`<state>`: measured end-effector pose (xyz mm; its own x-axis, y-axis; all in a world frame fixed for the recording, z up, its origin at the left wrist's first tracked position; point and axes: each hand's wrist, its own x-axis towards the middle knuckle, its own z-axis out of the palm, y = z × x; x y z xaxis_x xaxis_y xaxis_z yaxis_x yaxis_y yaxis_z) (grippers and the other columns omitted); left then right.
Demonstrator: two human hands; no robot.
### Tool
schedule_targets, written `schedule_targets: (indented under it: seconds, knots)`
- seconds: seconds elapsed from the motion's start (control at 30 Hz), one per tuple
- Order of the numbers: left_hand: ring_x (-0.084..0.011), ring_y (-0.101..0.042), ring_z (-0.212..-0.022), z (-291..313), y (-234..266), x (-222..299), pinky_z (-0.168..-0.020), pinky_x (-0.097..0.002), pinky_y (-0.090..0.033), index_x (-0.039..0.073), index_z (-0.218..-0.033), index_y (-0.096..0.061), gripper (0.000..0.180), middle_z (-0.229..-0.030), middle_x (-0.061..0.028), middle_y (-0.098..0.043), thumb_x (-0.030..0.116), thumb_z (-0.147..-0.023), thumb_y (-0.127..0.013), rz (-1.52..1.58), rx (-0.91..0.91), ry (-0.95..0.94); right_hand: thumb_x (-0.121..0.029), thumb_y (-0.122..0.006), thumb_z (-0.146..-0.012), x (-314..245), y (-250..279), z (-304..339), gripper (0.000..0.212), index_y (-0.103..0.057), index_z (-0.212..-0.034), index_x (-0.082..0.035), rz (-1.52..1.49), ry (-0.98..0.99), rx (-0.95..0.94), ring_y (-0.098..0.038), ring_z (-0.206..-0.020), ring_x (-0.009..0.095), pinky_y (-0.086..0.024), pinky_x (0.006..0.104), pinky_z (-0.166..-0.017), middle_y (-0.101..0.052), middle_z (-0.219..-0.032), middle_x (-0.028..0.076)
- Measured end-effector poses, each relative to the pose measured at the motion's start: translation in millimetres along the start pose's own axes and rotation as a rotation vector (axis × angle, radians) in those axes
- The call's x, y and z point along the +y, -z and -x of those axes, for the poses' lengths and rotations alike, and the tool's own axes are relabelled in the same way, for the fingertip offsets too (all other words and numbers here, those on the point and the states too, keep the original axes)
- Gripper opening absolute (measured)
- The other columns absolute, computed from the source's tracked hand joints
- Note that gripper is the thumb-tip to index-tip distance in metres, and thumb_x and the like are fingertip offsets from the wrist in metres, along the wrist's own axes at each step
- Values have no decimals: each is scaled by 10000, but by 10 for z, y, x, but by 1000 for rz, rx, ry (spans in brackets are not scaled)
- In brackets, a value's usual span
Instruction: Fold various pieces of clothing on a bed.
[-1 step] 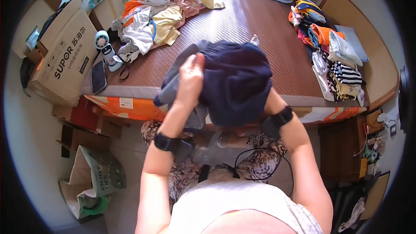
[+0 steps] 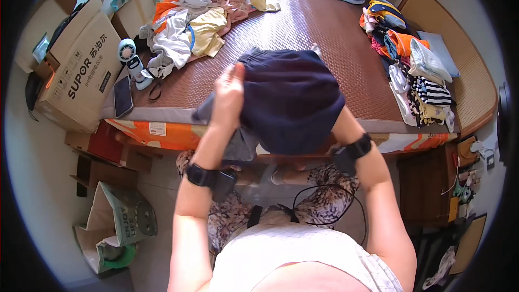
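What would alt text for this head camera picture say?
A person holds up a dark blue garment over a bed, left hand gripping its edge, right hand hidden under the cloth. Loose clothes lie at the bed's far left, folded clothes at its right.

Black wristbands (image 2: pixel 203 175); pale checked top (image 2: pixel 303 254); patterned trousers (image 2: pixel 330 200)

1. I find no shift between the earlier view and this one. The left hand (image 2: pixel 230 94) sits at the same spot on the dark navy garment (image 2: pixel 294 103), its grip on the cloth unchanged.
2. The garment keeps the same bunched shape (same folds, as far as I can tell).
3. The right forearm (image 2: pixel 373 184) holds the same angle, with its hand hidden under the cloth both times.
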<state>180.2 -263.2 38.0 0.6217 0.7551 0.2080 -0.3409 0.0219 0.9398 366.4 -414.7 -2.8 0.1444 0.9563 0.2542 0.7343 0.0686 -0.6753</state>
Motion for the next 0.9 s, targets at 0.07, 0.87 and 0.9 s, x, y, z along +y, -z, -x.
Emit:
schedule_targets:
  seconds: [0.07, 0.87, 0.9]
  knots:
    - [-49, -462, -728, -220, 162, 72, -675, -219, -409, -9, -951, -602, 302, -792, 7, -560, 269, -971, -488, 9, -48, -52, -190, -458, -951, 41, 370, 144, 407, -418, -1333, -53, 123, -16, 40, -421, -1235, 204, -311, 331, -1068, -464, -1343, 111]
    - [-371, -603, -698, 74, -493, 486, -642, -422, -471, -18, -824, -528, 319, -702, -197, -594, 257, -805, -689, -744, -148, -260, -45, -580, -836, -814, 14, 704, 96, -577, -916, 7, 230, 257, 444, -594, -894, 296, -487, 346, -788, -605, -968, 128]
    - [-371, -611, -688, 179, -592, 423, -630, -425, -473, -16, -784, -539, 302, -690, -200, -601, 256, -812, -667, -858, -227, -215, -40, -584, -797, -918, -59, 643, 101, -569, -889, -1, 220, 287, 406, -579, -864, 315, -480, 370, -764, -588, -922, 132]
